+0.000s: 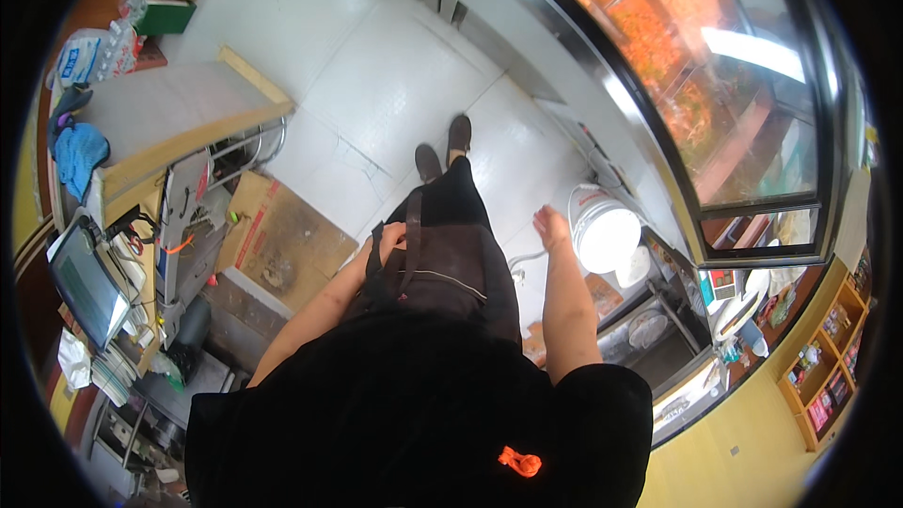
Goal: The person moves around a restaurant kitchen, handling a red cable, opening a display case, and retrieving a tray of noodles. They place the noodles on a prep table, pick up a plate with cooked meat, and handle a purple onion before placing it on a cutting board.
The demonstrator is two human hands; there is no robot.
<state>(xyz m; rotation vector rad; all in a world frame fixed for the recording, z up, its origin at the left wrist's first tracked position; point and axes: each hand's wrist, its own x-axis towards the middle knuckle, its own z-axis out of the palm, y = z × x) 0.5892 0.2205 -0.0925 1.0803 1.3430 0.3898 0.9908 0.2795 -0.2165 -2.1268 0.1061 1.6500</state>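
My left hand (392,240) is at the upper left part of a dark brown apron (448,254), next to its hanging strap (414,226). Its fingers are partly hidden by the cloth and a black strap, so whether it grips anything cannot be told. My right hand (552,227) hangs in the air to the right of my legs, with nothing in it and its fingers slightly apart. Just right of that hand stands a white plastic bucket (607,236) with a white top.
At left are a wood-edged counter (190,109), a monitor (88,286) and a flattened cardboard box (282,247) on the floor. A glass display case (748,120) with orange contents runs along the upper right. A wooden shelf (811,395) stands at far right.
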